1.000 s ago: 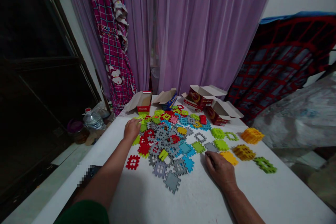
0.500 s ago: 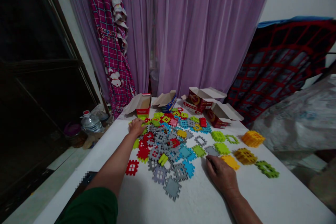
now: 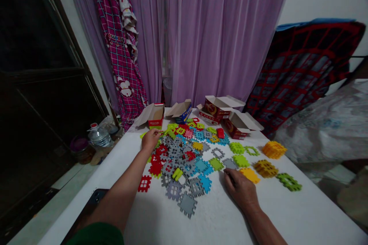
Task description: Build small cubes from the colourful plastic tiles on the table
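White table (image 3: 299, 214), covered by a sheet or cloth, against a sheer purple curtain (image 3: 212, 34). Pink plaid cartoon-print cloth (image 3: 123, 65) hangs to its left, dark red-and-black grid-patterned fabric (image 3: 301, 69) to its right. Crumpled translucent plastic sheet (image 3: 324, 126) lies past the right edge. Off the left edge: clear plastic water bottle (image 3: 99, 136), glass jar with purple lid (image 3: 82, 151). Black phone (image 3: 97, 196) sits at the near-left table edge, beside the left forearm.

Far edge: four open cardboard boxes, flaps up: red-and-white (image 3: 155, 118), blue (image 3: 182, 113), and two red (image 3: 215, 109) (image 3: 237, 127). Contents hidden from this angle.

Main pile of flat waffle-shaped plastic tiles (image 3: 181, 160), mixed grey, red, blue, green, yellow, sits mid-table, just in front of the boxes. Right of it: orange tile stack (image 3: 273, 150), mustard tile stack (image 3: 266, 168), linked green tiles (image 3: 289, 182).

Left hand (image 3: 151, 140) is at the pile's far-left edge, fingers drawn together at a green tile; grip unclear. Right hand (image 3: 240, 190) rests palm-down, fingers curled, just beside a grey tile (image 3: 230, 164); cannot tell if it holds anything.
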The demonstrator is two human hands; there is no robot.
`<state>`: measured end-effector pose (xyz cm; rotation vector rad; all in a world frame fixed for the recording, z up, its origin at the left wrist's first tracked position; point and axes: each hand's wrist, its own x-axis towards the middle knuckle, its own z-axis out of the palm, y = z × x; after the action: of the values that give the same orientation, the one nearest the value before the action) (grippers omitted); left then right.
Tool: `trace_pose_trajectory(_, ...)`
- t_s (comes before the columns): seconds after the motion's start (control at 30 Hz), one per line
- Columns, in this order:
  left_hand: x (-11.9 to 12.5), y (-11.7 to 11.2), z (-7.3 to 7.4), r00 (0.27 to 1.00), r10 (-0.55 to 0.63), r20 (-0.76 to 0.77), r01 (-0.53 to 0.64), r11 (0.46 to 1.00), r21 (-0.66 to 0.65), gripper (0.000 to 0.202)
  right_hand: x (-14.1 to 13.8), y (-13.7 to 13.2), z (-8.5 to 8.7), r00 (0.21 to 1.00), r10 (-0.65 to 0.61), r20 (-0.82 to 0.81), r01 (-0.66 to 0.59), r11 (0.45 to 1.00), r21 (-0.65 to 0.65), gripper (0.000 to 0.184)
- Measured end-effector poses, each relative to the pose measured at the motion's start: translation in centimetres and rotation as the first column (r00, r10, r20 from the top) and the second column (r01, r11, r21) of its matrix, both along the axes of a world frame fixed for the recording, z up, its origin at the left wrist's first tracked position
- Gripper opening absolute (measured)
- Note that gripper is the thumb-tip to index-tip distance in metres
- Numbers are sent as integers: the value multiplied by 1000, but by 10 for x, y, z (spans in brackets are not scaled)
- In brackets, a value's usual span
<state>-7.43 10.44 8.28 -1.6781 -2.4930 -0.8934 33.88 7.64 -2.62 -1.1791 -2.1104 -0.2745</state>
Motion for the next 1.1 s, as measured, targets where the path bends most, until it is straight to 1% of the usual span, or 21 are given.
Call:
trace_pose_trajectory(0.1, 28, -21, 3, 996, -75, -44, 80, 988, 134, 16, -1, -1, 2, 1000, 4, -23, -5, 1000, -10, 31)
trace_pose_trajectory(0.17, 57, -37, -2, 984, -153, -88, 168, 965, 200, 13, -2, -1, 4, 999, 5, -39, -6, 1000, -24, 30)
trace_pose_trajectory(0.2, 72, -44, -7, 958, -233, -167, 273, 919, 285, 12, -4, -2, 5, 999, 6, -47, -7, 1000, -31, 29)
trace_pose_trajectory(0.23, 88, -51, -13, 915, -309, -257, 385, 861, 334, 13, -5, -3, 7, 999, 3, -54, -5, 999, -38, 29)
trace_pose_trajectory(0.3, 119, -61, -25, 815, -404, -416, 550, 767, 332, 13, -8, -5, 10, 997, -20, -76, 16, 999, -50, 29)
trace_pose_trajectory(0.37, 143, -68, -35, 724, -464, -510, 653, 700, 290, 13, -11, -8, 13, 995, -44, -92, 38, 997, -61, 30)
trace_pose_trajectory(0.4, 152, -69, -39, 691, -482, -538, 683, 681, 266, 12, -12, -9, 15, 994, -51, -93, 45, 997, -69, 31)
trace_pose_trajectory(0.47, 162, -71, -42, 642, -520, -564, 720, 661, 211, 12, -13, -12, 17, 996, -50, -79, 42, 995, -93, 31)
trace_pose_trajectory(0.53, 165, -73, -41, 609, -560, -563, 739, 658, 145, 12, -12, -13, 19, 998, -30, -53, 23, 992, -127, 29)
trace_pose_trajectory(0.6, 161, -78, -37, 592, -599, -539, 746, 661, 85, 12, -11, -14, 21, 999, -11, -40, 4, 988, -155, 27)
trace_pose_trajectory(0.67, 152, -86, -33, 613, -619, -492, 733, 678, 61, 14, -10, -16, 23, 999, 5, -39, -12, 984, -178, 26)
trace_pose_trajectory(0.7, 146, -90, -32, 634, -619, -463, 721, 690, 64, 16, -11, -18, 24, 999, 9, -41, -16, 982, -187, 26)
trace_pose_trajectory(0.73, 140, -94, -31, 673, -602, -429, 692, 718, 78, 18, -13, -19, 26, 999, 9, -43, -18, 980, -196, 27)
trace_pose_trajectory(0.83, 116, -102, -32, 818, -467, -337, 539, 827, 163, 23, -24, -26, 31, 997, -31, -67, 16, 978, -210, 27)
trace_pose_trajectory(0.9, 99, -104, -37, 893, -358, -274, 418, 884, 209, 26, -34, -31, 34, 992, -88, -91, 65, 973, -223, 27)
trace_pose_trajectory(0.97, 86, -104, -43, 936, -269, -229, 325, 910, 259, 27, -45, -36, 36, 988, -125, -94, 98, 964, -247, 25)
trace_pose_trajectory(1.03, 76, -103, -49, 956, -215, -198, 269, 912, 311, 28, -53, -38, 36, 988, -132, -79, 107, 959, -263, 25)
trace_pose_trajectory(1.1, 71, -102, -54, 966, -187, -175, 239, 905, 351, 29, -58, -39, 37, 988, -137, -66, 114, 956, -271, 26)
